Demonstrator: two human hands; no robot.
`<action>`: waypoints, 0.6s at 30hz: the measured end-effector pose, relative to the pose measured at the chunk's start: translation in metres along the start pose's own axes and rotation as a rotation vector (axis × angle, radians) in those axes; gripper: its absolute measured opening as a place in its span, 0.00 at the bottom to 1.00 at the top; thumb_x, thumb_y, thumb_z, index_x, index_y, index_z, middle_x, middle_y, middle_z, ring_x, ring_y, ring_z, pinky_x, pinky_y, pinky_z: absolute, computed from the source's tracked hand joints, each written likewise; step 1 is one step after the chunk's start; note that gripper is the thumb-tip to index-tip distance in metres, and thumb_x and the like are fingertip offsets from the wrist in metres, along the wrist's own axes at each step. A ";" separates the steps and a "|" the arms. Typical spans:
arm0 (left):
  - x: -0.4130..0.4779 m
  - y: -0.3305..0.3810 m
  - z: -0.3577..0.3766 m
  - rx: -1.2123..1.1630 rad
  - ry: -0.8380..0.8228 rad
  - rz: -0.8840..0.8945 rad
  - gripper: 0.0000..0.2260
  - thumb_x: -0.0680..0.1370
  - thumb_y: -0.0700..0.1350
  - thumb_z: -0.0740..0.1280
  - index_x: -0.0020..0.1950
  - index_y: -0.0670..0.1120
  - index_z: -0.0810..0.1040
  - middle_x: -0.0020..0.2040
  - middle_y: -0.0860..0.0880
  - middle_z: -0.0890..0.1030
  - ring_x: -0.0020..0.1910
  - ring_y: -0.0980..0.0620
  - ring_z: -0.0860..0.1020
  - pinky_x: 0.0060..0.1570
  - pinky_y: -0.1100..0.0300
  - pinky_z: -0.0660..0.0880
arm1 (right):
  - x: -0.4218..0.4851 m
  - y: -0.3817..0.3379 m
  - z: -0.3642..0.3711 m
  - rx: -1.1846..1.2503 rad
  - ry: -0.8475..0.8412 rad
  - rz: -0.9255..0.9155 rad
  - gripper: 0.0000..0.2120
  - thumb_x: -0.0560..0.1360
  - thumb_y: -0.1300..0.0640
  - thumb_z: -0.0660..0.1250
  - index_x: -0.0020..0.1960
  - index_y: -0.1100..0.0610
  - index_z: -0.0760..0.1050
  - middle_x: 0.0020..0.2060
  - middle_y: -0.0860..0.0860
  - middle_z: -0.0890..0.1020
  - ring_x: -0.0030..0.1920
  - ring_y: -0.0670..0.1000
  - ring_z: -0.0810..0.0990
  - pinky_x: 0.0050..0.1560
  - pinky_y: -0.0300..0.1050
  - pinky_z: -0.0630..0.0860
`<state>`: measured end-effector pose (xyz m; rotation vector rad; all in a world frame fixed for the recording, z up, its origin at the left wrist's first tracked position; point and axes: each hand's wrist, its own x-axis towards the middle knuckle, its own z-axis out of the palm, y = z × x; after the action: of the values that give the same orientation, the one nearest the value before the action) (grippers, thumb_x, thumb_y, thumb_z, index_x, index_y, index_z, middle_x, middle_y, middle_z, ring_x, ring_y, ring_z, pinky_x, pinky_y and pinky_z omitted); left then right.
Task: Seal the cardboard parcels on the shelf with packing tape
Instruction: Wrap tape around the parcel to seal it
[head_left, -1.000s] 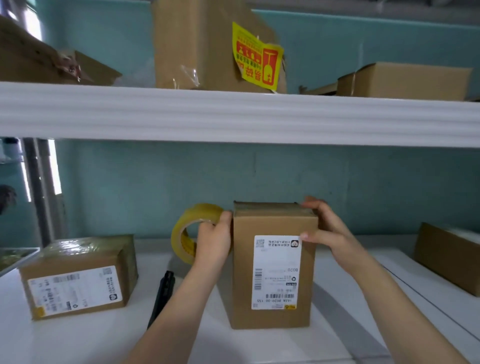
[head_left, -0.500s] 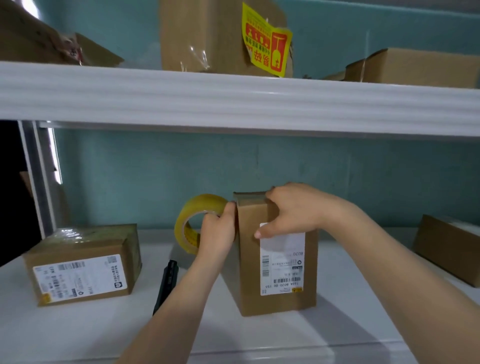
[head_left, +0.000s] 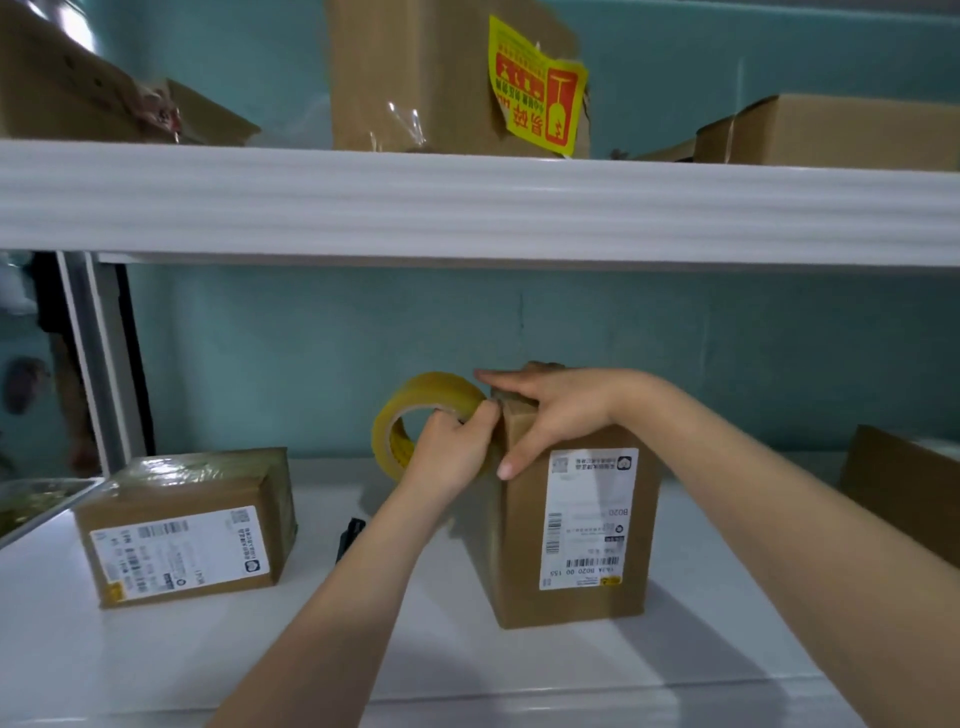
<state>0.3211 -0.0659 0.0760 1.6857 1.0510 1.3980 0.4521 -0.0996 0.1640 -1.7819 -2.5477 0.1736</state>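
An upright cardboard parcel (head_left: 524, 561) with a white shipping label stands on the white shelf (head_left: 156, 670). My left hand (head_left: 452, 457) grips a roll of yellowish packing tape (head_left: 421, 395) against the parcel's upper left edge. My right hand (head_left: 550, 410) lies flat over the parcel's top left corner, fingers straight and pressing, thumb down the front face. A second labelled parcel (head_left: 182, 525), wrapped in tape on top, lies to the left.
A black object (head_left: 349, 535), mostly hidden behind my left forearm, lies on the shelf. Another brown box (head_left: 904, 488) sits at the right edge. The upper shelf (head_left: 467, 202) holds several boxes, one with a yellow fragile sticker (head_left: 535, 88). A teal wall is behind.
My right hand moved from the parcel's right side across its top to the left corner beside the tape roll. The left hand kept the roll at the parcel's edge.
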 end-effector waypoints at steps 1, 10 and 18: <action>0.001 -0.001 -0.001 -0.013 0.001 -0.018 0.10 0.79 0.46 0.62 0.40 0.44 0.78 0.34 0.52 0.79 0.35 0.59 0.76 0.31 0.71 0.69 | 0.004 0.000 0.003 0.024 -0.009 -0.002 0.47 0.66 0.40 0.74 0.76 0.40 0.50 0.75 0.46 0.58 0.74 0.49 0.58 0.71 0.41 0.57; 0.007 -0.002 -0.021 -0.457 0.300 -0.178 0.23 0.74 0.62 0.65 0.58 0.46 0.79 0.54 0.48 0.80 0.60 0.48 0.76 0.63 0.51 0.70 | -0.015 0.025 0.001 0.270 0.233 -0.136 0.36 0.60 0.47 0.80 0.65 0.40 0.71 0.59 0.37 0.74 0.57 0.38 0.74 0.59 0.33 0.70; -0.004 -0.018 -0.070 -0.271 0.319 -0.192 0.24 0.72 0.54 0.70 0.67 0.51 0.74 0.58 0.52 0.78 0.59 0.49 0.75 0.54 0.56 0.70 | -0.037 0.068 0.035 0.788 0.561 -0.276 0.33 0.52 0.47 0.78 0.57 0.40 0.78 0.56 0.43 0.80 0.55 0.45 0.80 0.56 0.41 0.76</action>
<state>0.2496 -0.0605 0.0707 1.1625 1.1044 1.6318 0.5250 -0.1140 0.1236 -0.9937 -1.8936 0.4980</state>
